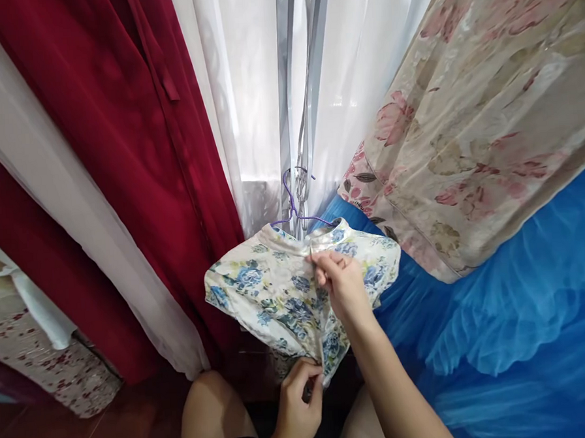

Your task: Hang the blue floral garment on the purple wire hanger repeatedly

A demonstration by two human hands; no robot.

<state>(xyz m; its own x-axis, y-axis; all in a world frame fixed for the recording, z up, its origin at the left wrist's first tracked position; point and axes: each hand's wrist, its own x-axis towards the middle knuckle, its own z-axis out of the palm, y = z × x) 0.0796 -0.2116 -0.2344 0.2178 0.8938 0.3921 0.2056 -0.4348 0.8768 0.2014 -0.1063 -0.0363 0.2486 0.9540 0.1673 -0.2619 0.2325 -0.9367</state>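
Observation:
A short cream top (281,291) with blue flowers and a stand-up collar hangs on a thin purple hanger (293,211) in front of me. A seam or opening runs down its middle. Just below the collar, my right hand (342,282) is closed in a pinch on this middle line. My left hand (300,398) pinches the lower end of the same line at the hem. The cloth between the two hands looks drawn straight. Whether the line holds a zip or buttons, I cannot make out.
White curtains (251,84) and grey straps (287,69) hang behind the top. Dark red cloth (121,123) hangs on the left. To the right are a pink-flowered cloth (484,137) and blue tulle (504,325). My knee (211,406) shows above the dark red floor (122,430).

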